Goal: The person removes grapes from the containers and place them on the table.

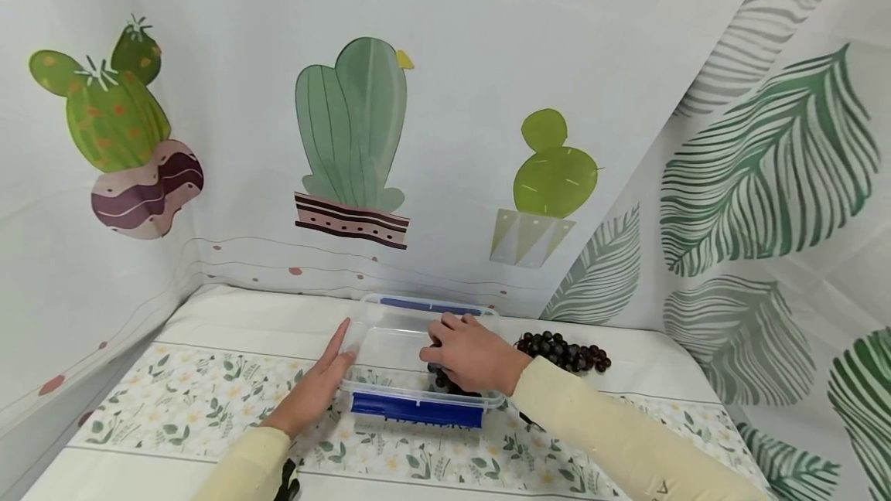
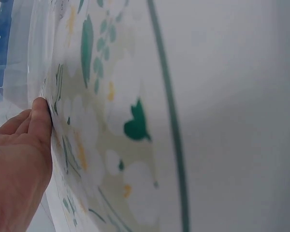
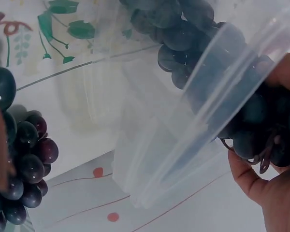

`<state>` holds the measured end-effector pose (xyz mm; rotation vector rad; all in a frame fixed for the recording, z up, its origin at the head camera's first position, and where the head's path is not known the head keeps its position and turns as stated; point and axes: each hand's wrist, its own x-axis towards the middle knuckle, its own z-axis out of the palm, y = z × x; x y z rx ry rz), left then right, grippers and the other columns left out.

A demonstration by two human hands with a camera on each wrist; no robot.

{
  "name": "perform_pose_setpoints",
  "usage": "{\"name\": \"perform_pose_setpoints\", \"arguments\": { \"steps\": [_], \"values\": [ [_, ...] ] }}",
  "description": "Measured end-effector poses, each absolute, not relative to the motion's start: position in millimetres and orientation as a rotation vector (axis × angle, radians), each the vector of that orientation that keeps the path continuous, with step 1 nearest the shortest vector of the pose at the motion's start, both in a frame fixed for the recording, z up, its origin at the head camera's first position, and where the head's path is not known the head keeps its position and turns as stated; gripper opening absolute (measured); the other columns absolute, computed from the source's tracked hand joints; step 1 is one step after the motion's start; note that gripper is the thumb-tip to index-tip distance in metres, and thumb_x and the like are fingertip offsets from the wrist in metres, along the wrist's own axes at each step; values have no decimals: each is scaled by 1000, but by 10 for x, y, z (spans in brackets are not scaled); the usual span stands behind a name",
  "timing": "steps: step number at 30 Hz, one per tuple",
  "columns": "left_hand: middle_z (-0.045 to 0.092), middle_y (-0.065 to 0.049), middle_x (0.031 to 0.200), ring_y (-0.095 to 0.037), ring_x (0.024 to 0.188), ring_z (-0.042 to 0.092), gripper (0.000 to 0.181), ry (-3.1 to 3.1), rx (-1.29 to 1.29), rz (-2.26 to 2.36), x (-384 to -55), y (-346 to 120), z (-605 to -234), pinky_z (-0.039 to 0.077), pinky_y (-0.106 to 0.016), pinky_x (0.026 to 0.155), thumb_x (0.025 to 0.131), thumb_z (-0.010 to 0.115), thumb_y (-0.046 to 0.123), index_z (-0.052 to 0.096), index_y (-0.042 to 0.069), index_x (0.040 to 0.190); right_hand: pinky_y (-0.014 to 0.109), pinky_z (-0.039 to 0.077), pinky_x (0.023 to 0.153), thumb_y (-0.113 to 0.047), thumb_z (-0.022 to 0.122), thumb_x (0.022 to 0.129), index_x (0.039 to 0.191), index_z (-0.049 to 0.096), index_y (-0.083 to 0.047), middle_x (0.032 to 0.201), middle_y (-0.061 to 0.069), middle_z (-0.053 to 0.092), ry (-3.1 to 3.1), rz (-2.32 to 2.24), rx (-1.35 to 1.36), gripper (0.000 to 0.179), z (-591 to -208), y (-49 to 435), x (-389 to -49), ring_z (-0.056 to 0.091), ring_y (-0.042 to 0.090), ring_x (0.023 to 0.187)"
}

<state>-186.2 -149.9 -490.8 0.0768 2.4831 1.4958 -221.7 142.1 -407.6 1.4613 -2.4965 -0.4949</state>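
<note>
A clear plastic box (image 1: 379, 388) with blue latches stands on the table. My right hand (image 1: 473, 354) reaches over its right side and grips a bunch of dark grapes (image 1: 442, 382) low inside it. In the right wrist view, the fingers curl round the stem end of these grapes (image 3: 251, 145), and the rest shows through the box wall. At the box's left side, my left hand (image 1: 320, 385) rests with fingers extended against the wall and the thumb by the rim. The left wrist view shows its fingertips (image 2: 40, 108) low beside the box.
Another bunch of dark grapes (image 1: 564, 352) lies on the table to the right of the box, behind the right forearm. A floral tablecloth (image 1: 209, 393) covers the table. A hanging cloth printed with cacti (image 1: 445, 269) closes off the back.
</note>
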Motion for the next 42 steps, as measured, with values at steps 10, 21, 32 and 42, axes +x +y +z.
{"name": "perform_pose_setpoints", "arguments": {
  "steps": [10,21,32,42],
  "values": [
    [1,-7,178,-44,161,16,66,2485,65,1485,-1856,-1494,-4898,17,-76,124,110,26,62,-8,48,165,31,34,74,-27,71,100,120,68,-37,107,-5,57,-2367,-479,1527,23,-4027,1433,-2195,42,15,91],
    [-1,-10,178,-45,161,12,68,2474,89,1492,-1872,-1488,-4883,15,-75,124,109,25,65,-11,47,164,35,44,82,-22,72,99,118,67,-34,112,-4,57,-2365,-426,1521,23,-3753,1484,-2135,48,17,98],
    [-3,-9,178,-44,162,9,67,2481,80,1478,-1857,-1496,-4894,13,-75,125,110,24,64,-11,47,164,34,38,80,-21,75,96,114,68,-34,109,-4,56,-2275,-408,1502,24,-3534,1537,-2099,44,17,95],
    [-3,-9,178,-44,162,8,67,2483,77,1478,-1850,-1482,-4887,12,-74,126,110,24,63,-11,46,165,33,34,78,-16,74,94,114,69,-33,107,-4,55,-2241,-384,1499,27,-3368,1543,-2106,43,17,96]
  ]
}}
